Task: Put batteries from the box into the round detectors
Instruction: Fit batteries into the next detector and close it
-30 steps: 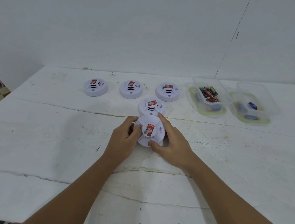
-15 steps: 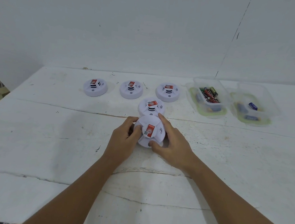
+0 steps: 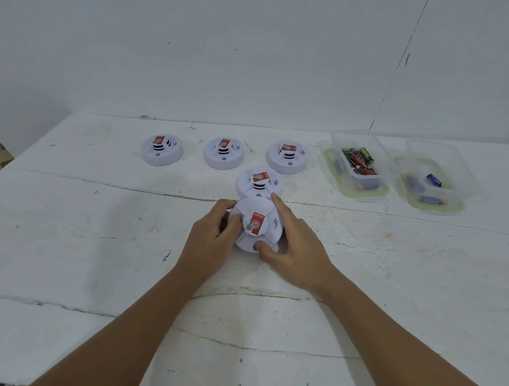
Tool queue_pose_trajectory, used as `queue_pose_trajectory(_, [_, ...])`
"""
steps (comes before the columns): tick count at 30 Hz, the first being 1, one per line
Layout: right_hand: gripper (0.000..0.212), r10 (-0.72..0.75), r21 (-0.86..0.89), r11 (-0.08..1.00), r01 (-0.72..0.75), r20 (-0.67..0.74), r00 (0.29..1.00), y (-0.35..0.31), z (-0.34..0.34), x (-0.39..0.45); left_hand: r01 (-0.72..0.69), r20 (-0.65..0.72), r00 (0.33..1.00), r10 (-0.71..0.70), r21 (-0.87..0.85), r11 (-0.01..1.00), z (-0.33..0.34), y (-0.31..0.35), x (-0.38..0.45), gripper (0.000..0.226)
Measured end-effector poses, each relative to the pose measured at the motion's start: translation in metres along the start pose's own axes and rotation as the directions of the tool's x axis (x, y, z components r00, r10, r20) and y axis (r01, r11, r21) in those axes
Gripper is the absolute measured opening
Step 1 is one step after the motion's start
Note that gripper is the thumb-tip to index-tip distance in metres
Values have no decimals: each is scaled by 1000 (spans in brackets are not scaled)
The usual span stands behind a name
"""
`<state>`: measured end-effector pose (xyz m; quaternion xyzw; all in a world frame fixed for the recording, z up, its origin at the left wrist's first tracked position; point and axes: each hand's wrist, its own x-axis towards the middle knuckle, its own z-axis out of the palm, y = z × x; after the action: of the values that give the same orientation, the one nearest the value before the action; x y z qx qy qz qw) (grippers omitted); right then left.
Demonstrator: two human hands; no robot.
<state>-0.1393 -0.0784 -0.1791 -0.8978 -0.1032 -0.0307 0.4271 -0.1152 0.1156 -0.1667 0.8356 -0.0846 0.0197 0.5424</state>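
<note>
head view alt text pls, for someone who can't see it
Both hands, left and right, grip a round white detector above a white table. Four more detectors sit behind; two clear boxes with batteries lie far right.

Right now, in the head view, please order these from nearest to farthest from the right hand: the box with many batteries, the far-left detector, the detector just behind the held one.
From the right hand:
1. Detector behind the held one, just beyond the fingertips.
2. Battery box, far right.
3. Far-left detector, back row.

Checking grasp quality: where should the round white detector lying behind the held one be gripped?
Grip the free round white detector by its low rim, from above and its far side: its raised sticker-topped centre gives little hold, and the held detector crowds its near edge.
</note>
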Motion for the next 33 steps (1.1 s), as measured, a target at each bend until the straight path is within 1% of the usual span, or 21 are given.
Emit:
queue_pose_trajectory(13, [90,-1,24,1000,0,15,1000,3,0,2,-13,-10,1000,13,15,1000,1,2,-1,19])
queue_pose_trajectory(25, [92,0,29,1000,-1,20,1000,1,-1,3,11,-15,1000,-11,-7,1000,0,3,-1,17])
queue_pose_trajectory(30, [86,10,43,999,-12,26,1000,1,-1,3,9,-13,1000,-9,-8,1000,0,4,-1,17])
queue_pose_trajectory(33, [87,22,46,999,-23,20,1000,0,-2,2,18,-4,1000,-18,-20,1000,0,2,0,18])
